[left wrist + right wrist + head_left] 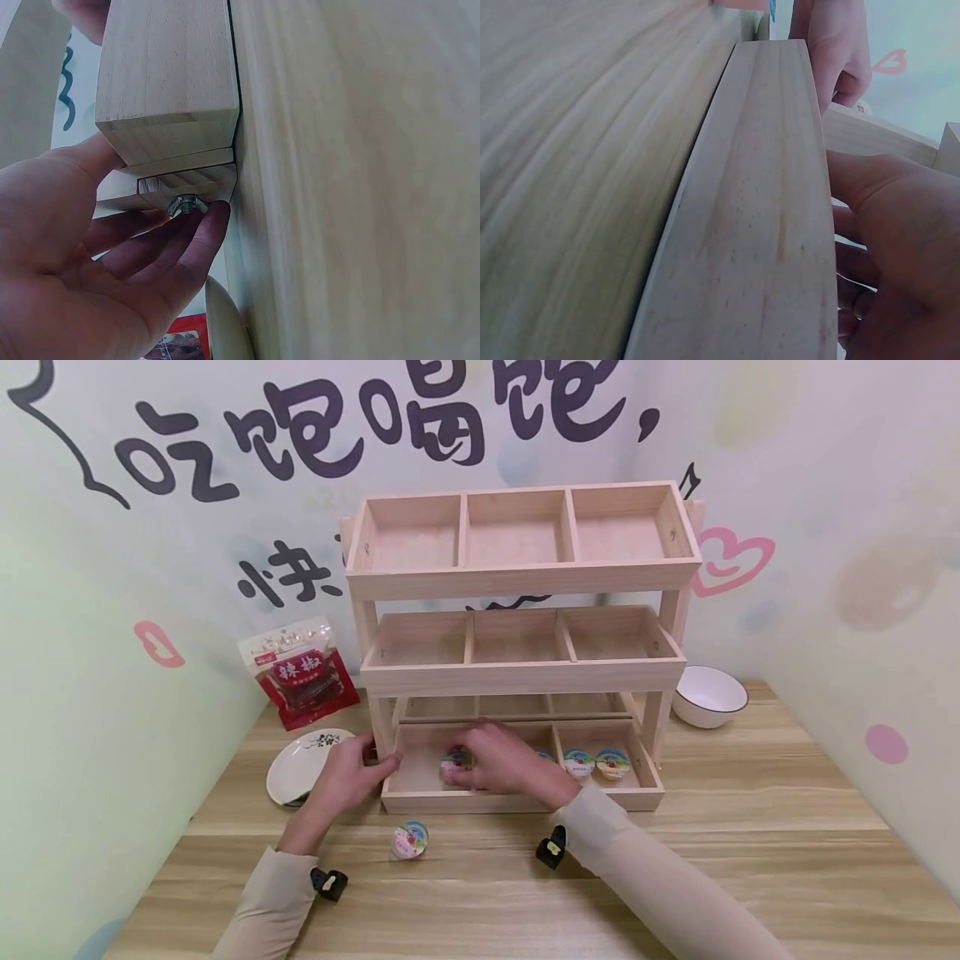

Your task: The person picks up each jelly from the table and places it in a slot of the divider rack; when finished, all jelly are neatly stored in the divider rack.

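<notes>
A three-tier wooden shelf rack stands against the wall, each tier split by dividers. My left hand grips its lower left corner; in the left wrist view the thumb lies along the wood and the fingers reach a wing nut. Inside the bottom tray, my right hand pinches a small jelly cup with a printed lid. Two more cups, one being this jelly cup, sit in the right compartment. Another is partly hidden behind my right wrist. One loose cup lies on the table before the rack.
On the left are a white plate with a dark floral print and a red snack bag leaning at the wall. A white bowl with a dark rim stands right of the rack. All rest on the wood-grain table.
</notes>
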{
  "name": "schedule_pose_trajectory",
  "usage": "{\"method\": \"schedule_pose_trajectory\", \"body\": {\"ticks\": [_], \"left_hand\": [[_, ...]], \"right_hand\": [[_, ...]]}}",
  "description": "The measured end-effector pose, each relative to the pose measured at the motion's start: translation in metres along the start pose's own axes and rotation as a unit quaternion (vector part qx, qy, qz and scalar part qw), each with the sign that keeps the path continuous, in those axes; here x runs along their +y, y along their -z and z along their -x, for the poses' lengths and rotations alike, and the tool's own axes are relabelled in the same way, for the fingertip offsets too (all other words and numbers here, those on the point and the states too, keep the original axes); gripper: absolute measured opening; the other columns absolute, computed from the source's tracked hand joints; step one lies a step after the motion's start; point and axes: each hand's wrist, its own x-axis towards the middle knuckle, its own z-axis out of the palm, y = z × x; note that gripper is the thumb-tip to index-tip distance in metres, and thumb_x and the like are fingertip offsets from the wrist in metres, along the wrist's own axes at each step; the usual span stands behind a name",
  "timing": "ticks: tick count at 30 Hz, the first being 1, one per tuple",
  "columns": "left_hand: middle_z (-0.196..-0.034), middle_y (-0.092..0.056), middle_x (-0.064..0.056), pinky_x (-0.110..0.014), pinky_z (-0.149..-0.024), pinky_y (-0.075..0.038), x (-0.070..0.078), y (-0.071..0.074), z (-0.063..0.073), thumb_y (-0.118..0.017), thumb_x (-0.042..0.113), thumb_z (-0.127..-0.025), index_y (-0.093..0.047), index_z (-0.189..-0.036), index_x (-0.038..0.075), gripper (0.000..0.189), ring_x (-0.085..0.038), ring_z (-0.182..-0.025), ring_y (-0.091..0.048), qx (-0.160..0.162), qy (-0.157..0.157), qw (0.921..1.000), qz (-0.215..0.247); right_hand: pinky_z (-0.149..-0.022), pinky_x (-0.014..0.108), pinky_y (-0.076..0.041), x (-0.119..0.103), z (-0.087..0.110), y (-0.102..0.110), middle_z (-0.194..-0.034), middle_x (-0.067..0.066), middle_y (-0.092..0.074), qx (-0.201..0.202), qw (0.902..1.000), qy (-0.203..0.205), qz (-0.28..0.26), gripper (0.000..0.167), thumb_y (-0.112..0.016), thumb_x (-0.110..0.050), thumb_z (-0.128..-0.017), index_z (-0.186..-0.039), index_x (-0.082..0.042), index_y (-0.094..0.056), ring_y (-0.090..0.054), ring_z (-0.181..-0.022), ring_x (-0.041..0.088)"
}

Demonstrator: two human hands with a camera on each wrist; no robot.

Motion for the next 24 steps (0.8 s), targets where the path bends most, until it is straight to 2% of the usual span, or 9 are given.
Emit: {"method": "schedule_pose_trajectory", "body": {"ticks": [15,19,24], "left_hand": [[-0.130,-0.074,-0.025,-0.053,-0.100,-0.063,-0.0005,-0.0008,-0.0013,-0.071,0.031,-0.105,-0.064,-0.138,-0.004,0.048,-0.032,-0.112,-0.072,0.000,-0.005,1.0000,0.004],[-0.129,-0.075,-0.025,-0.053,-0.100,-0.063,0.0003,-0.0009,-0.0016,-0.071,0.031,-0.105,-0.065,-0.138,-0.004,0.048,-0.032,-0.113,-0.072,0.001,-0.006,1.0000,0.005],[-0.128,-0.075,-0.024,-0.053,-0.100,-0.062,-0.0001,-0.0004,-0.0016,-0.072,0.031,-0.104,-0.066,-0.136,-0.004,0.048,-0.033,-0.115,-0.073,0.005,-0.005,1.0000,0.002]], "right_hand": [[-0.078,0.030,-0.053,-0.0038,0.0019,0.0046,-0.111,-0.002,-0.077,-0.013,0.9999,0.000,0.000,0.030,-0.081,-0.033,-0.099,-0.123,-0.014,-0.079,-0.062,-0.089,0.013],[-0.089,0.037,-0.059,-0.0045,0.0027,0.0057,-0.122,0.002,-0.077,-0.017,0.9998,-0.004,0.011,0.036,-0.079,-0.034,-0.100,-0.129,-0.012,-0.077,-0.066,-0.100,0.016],[-0.103,0.045,-0.059,-0.0065,0.0068,0.0069,-0.137,0.006,-0.072,-0.013,0.9996,0.003,0.026,0.043,-0.073,-0.037,-0.104,-0.137,-0.011,-0.072,-0.068,-0.117,0.020]]}}
